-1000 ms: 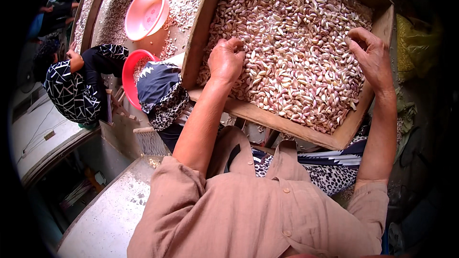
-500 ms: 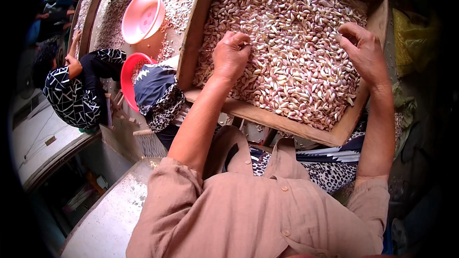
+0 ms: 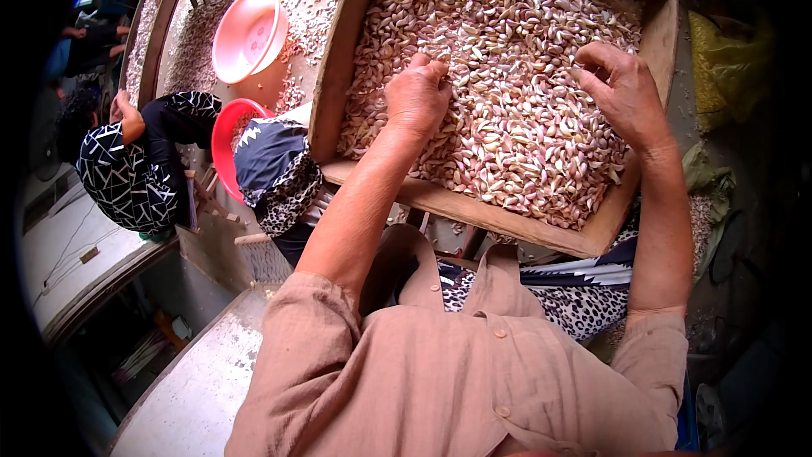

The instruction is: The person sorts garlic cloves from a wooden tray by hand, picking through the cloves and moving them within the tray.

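A large wooden tray (image 3: 499, 222) in front of me is spread with a thick layer of loose, unpeeled garlic cloves (image 3: 516, 148), whitish with purple streaks. Over the left part of the layer is my left hand (image 3: 420, 97), its fingertips pinched together close to the cloves. My right hand (image 3: 624, 91) hangs over the right side, index finger curled toward the thumb and the tips nearly meeting. Whatever either pinch holds is too small or hidden to make out.
A pink basin (image 3: 245, 34) and a red basin (image 3: 224, 148) holding cloves stand left of the tray. Beside them sits a person in a black-and-white patterned top (image 3: 127, 173). A dark cap-like cloth (image 3: 269, 156) is near the tray's left corner; a yellow sack (image 3: 727, 68) lies at right.
My left hand has moved slightly right over the cloves, and my right hand has come left, further in over the tray. The person at left has drawn a hand back toward themselves.
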A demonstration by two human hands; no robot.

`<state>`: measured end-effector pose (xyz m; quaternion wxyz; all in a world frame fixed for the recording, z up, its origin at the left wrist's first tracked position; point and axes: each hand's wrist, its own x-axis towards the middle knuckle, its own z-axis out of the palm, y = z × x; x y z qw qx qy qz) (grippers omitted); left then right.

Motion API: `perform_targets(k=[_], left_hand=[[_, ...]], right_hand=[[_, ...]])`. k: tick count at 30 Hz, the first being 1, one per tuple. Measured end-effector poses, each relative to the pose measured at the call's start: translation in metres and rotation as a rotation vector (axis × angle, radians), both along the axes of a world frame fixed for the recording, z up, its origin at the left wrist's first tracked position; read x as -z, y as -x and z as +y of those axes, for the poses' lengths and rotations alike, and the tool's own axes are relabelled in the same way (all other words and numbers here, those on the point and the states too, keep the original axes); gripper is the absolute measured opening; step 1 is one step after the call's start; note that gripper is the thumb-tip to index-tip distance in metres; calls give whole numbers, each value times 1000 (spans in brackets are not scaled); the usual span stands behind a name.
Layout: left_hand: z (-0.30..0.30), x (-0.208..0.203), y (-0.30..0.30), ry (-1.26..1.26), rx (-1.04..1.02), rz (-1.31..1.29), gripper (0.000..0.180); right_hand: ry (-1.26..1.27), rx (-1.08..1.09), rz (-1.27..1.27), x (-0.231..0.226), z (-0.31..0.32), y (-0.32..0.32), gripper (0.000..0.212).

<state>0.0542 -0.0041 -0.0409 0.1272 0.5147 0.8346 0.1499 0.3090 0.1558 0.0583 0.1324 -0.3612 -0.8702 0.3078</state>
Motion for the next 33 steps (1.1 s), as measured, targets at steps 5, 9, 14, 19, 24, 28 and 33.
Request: perform_targets(k=[5, 9, 14, 19, 24, 28, 33], left_hand=[[3, 2, -4, -23, -1, 0, 20], [2, 1, -7, -64, 10, 3, 19], [1, 5, -5, -46, 35, 3, 22], [7, 7, -7, -3, 82, 113, 18], [8, 13, -7, -45, 132, 144, 16], [6, 12, -7, -58, 177, 156, 18], [7, 5, -8, -62, 162, 137, 17]], right_hand=[[-20, -17, -35, 1, -1, -1, 20], [-62, -36, -25, 2, -1, -1, 22], [-17, -36, -46, 4, -3, -1, 22], [9, -24, -85, 8, -7, 1, 23], [-63, -57, -69, 10, -11, 2, 22], [-99, -82, -75, 6, -16, 3, 20], [-51, -99, -62, 1, -23, 9, 18]])
